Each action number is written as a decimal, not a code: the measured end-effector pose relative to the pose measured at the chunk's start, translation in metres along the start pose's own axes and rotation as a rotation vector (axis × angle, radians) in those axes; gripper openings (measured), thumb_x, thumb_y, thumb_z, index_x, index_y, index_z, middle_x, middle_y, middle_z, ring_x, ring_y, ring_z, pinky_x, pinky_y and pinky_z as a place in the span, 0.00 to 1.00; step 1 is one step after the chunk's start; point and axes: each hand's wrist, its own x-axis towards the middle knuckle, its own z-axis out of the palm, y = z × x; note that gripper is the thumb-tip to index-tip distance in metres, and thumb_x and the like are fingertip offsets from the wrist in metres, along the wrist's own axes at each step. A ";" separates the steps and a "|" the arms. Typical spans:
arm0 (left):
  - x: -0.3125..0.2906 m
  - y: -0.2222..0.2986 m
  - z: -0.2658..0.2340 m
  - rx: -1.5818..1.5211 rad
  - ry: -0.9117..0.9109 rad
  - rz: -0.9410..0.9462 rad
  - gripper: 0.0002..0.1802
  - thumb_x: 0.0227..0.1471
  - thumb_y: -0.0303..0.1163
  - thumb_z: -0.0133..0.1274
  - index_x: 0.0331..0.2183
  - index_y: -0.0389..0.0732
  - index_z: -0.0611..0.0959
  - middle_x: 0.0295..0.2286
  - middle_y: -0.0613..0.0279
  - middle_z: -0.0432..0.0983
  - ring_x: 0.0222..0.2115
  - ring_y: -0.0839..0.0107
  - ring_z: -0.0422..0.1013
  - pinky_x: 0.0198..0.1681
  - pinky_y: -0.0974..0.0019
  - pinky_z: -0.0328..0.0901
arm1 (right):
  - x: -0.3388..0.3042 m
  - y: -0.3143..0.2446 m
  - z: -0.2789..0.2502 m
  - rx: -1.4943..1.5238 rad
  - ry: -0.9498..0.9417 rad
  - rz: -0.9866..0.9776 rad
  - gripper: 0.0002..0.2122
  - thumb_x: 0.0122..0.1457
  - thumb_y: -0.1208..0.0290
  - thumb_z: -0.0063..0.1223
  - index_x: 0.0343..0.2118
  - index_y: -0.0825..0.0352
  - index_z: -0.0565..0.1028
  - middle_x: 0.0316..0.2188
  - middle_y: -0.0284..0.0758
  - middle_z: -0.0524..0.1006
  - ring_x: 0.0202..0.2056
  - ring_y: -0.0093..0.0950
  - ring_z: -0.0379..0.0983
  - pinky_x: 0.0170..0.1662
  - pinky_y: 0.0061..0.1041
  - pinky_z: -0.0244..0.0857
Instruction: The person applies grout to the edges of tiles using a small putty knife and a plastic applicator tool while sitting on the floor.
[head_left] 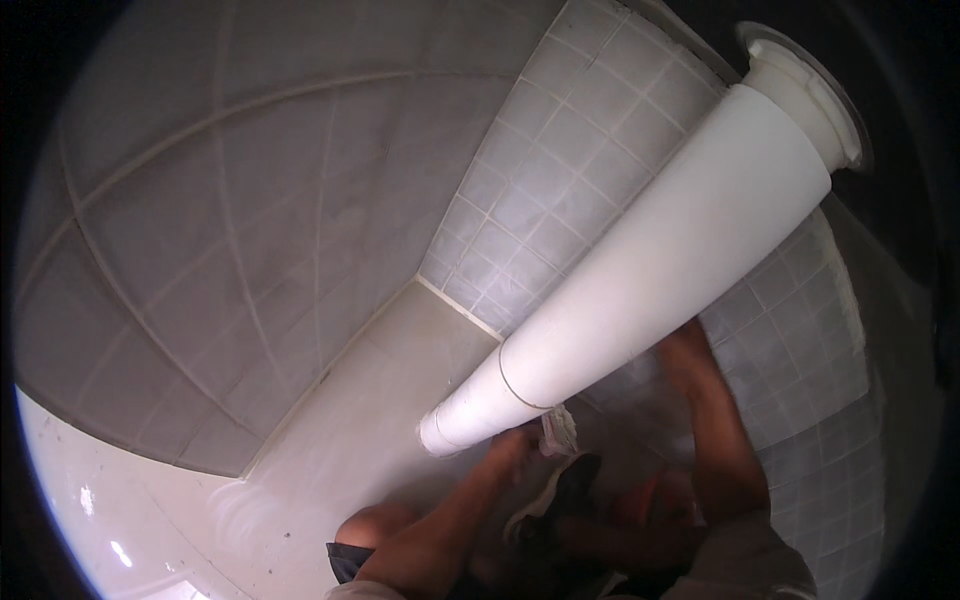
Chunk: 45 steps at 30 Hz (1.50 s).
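Observation:
A thick white pipe (640,270) slants from the upper right down to the floor. Beside its lower end, my left hand (514,447) is closed on a small pale piece (558,432) with a rough, whitish top; its exact kind is unclear. My right hand (684,345) reaches up to the underside of the pipe, close to the tiled wall. The pipe hides its fingers, so I cannot tell whether they hold anything.
Small grey tiles (540,190) cover the wall behind the pipe, and larger tiles (280,250) the wall at left. A pale collar (800,95) surrounds the pipe's top. The floor (370,400) has whitish smears. A blurred red object (655,500) lies between my arms, near a shoe (560,490).

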 end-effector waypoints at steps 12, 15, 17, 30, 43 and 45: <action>-0.062 0.057 0.045 0.013 0.020 0.012 0.21 0.55 0.23 0.49 0.52 0.34 0.73 0.46 0.51 0.74 0.44 0.59 0.73 0.45 0.58 0.70 | 0.220 -0.196 0.048 -0.536 0.456 -1.055 0.18 0.63 0.61 0.54 0.51 0.67 0.77 0.28 0.39 0.77 0.34 0.26 0.75 0.39 0.25 0.70; -0.065 0.064 0.050 0.059 0.056 0.027 0.20 0.56 0.23 0.48 0.51 0.32 0.73 0.46 0.50 0.73 0.43 0.58 0.72 0.46 0.58 0.68 | 0.260 -0.218 0.053 -0.306 0.478 -0.896 0.17 0.60 0.64 0.58 0.47 0.70 0.79 0.31 0.39 0.80 0.34 0.27 0.76 0.41 0.25 0.69; -0.060 0.058 0.045 -0.021 0.018 0.038 0.20 0.56 0.24 0.49 0.51 0.35 0.73 0.44 0.53 0.74 0.42 0.60 0.73 0.42 0.58 0.70 | 0.274 -0.220 0.060 -0.080 0.458 -0.853 0.17 0.57 0.65 0.61 0.44 0.74 0.79 0.31 0.38 0.83 0.35 0.25 0.77 0.43 0.23 0.67; -0.050 0.037 0.038 -0.233 -0.037 0.021 0.18 0.56 0.27 0.50 0.49 0.39 0.75 0.42 0.57 0.75 0.39 0.65 0.74 0.37 0.61 0.71 | 0.282 -0.239 0.094 -1.413 1.021 -1.218 0.21 0.55 0.75 0.48 0.53 0.76 0.73 0.48 0.44 0.73 0.49 0.41 0.68 0.47 0.37 0.69; -0.057 0.050 0.042 -0.323 -0.126 0.075 0.18 0.55 0.25 0.52 0.49 0.37 0.75 0.41 0.56 0.76 0.40 0.63 0.75 0.42 0.59 0.72 | 0.263 -0.228 0.099 -0.006 0.225 -0.570 0.28 0.59 0.73 0.48 0.65 0.65 0.63 0.54 0.37 0.71 0.41 0.29 0.70 0.45 0.33 0.67; -0.053 0.042 0.033 -0.306 -0.083 0.082 0.19 0.56 0.26 0.52 0.50 0.37 0.75 0.43 0.55 0.76 0.41 0.62 0.75 0.43 0.57 0.72 | 0.272 -0.230 0.117 0.151 0.137 -0.601 0.28 0.60 0.73 0.48 0.65 0.66 0.62 0.53 0.36 0.71 0.40 0.27 0.69 0.45 0.32 0.66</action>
